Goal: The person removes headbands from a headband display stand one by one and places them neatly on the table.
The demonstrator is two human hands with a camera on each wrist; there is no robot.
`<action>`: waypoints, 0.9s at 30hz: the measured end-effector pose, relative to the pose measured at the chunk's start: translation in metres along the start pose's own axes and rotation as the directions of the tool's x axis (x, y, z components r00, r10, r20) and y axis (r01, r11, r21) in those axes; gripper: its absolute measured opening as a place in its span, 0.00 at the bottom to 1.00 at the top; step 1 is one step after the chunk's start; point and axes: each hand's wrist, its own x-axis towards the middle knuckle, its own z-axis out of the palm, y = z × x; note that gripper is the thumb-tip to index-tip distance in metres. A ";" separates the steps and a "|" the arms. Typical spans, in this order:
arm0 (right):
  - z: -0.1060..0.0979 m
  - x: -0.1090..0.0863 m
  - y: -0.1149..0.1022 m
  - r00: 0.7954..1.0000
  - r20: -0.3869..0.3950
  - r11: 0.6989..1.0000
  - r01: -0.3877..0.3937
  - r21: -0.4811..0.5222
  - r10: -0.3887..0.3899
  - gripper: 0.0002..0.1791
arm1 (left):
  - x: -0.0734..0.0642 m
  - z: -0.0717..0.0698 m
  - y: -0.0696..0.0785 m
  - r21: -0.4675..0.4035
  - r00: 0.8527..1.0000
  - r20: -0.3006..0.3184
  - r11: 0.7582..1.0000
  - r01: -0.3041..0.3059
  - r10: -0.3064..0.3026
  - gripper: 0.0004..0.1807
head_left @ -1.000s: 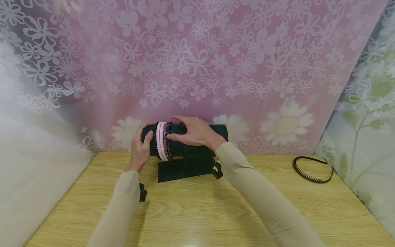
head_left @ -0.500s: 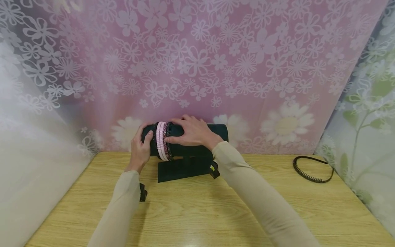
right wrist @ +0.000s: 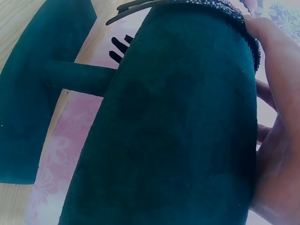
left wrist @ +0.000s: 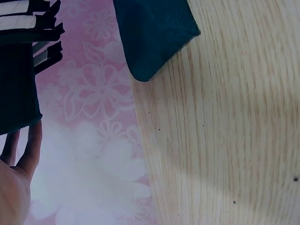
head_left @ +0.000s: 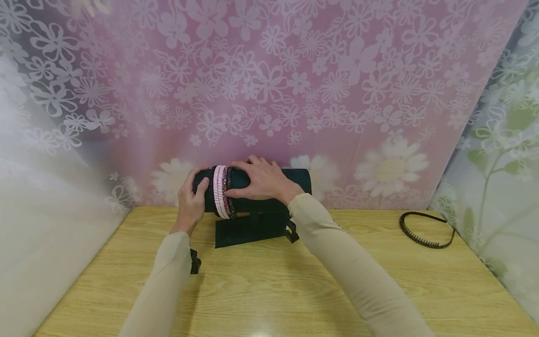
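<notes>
Touching the glittery headband [right wrist: 225,9], the spread right hand [head_left: 265,181] is shifted leftward, the headband holder [right wrist: 168,117] gripped by the left hand [head_left: 191,199].

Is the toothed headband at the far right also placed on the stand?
No, the toothed headband lies on the wooden table, apart from the dark stand.
</notes>
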 end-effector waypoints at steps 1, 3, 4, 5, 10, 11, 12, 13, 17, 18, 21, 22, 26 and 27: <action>0.000 0.000 0.000 1.000 -0.001 1.000 0.002 0.002 -0.002 0.48 | 0.000 0.000 0.000 -0.001 1.000 0.000 1.000 0.002 -0.002 0.23; 0.000 -0.001 0.000 1.000 -0.003 1.000 0.008 0.006 -0.008 0.47 | -0.001 0.000 0.001 -0.001 1.000 0.001 1.000 0.005 -0.005 0.23; 0.000 -0.002 0.000 1.000 -0.003 1.000 0.012 0.009 -0.012 0.47 | -0.001 0.000 0.001 -0.002 1.000 0.001 1.000 0.008 -0.008 0.23; 0.000 -0.003 0.000 1.000 -0.004 1.000 0.016 0.008 -0.016 0.47 | -0.001 0.000 0.001 0.000 1.000 0.000 1.000 0.010 -0.010 0.23; -0.001 -0.005 0.002 0.999 -0.010 0.999 0.037 -0.004 -0.037 0.47 | -0.001 0.000 0.001 0.004 1.000 -0.006 1.000 0.006 -0.006 0.23; 0.000 -0.005 0.002 0.999 -0.013 0.999 0.041 -0.010 -0.041 0.47 | -0.001 0.000 0.000 0.004 1.000 -0.007 1.000 0.002 -0.002 0.23; 0.000 -0.005 0.003 0.999 -0.015 0.999 0.044 -0.015 -0.044 0.48 | -0.001 0.000 0.000 0.003 1.000 -0.008 1.000 -0.001 0.001 0.23; 0.000 -0.005 0.003 0.999 -0.016 0.999 0.046 -0.020 -0.046 0.48 | 0.000 0.000 0.000 0.003 1.000 -0.008 1.000 -0.002 0.002 0.23; -0.001 -0.006 0.003 0.999 -0.008 0.998 0.049 -0.033 -0.049 0.48 | 0.000 -0.001 -0.001 -0.002 1.000 -0.008 1.000 -0.006 0.006 0.22; -0.001 -0.007 0.003 0.999 -0.004 0.998 0.048 -0.034 -0.048 0.48 | 0.000 -0.001 -0.001 -0.002 1.000 -0.008 1.000 -0.007 0.007 0.22; -0.002 -0.008 0.003 0.999 0.003 0.998 0.047 -0.032 -0.047 0.48 | 0.000 -0.001 -0.001 -0.002 1.000 -0.010 1.000 -0.009 0.009 0.22; -0.002 -0.008 0.003 0.999 0.004 0.998 0.046 -0.030 -0.046 0.48 | 0.000 -0.001 -0.001 -0.001 1.000 -0.010 1.000 -0.010 0.010 0.22; -0.003 -0.009 0.002 0.999 0.009 0.999 0.038 -0.019 -0.038 0.48 | 0.000 0.000 -0.002 0.002 1.000 -0.010 1.000 -0.008 0.008 0.22; -0.003 -0.009 0.002 0.999 0.012 0.999 0.036 -0.016 -0.036 0.48 | 0.000 0.000 -0.002 0.003 1.000 -0.010 1.000 -0.006 0.006 0.22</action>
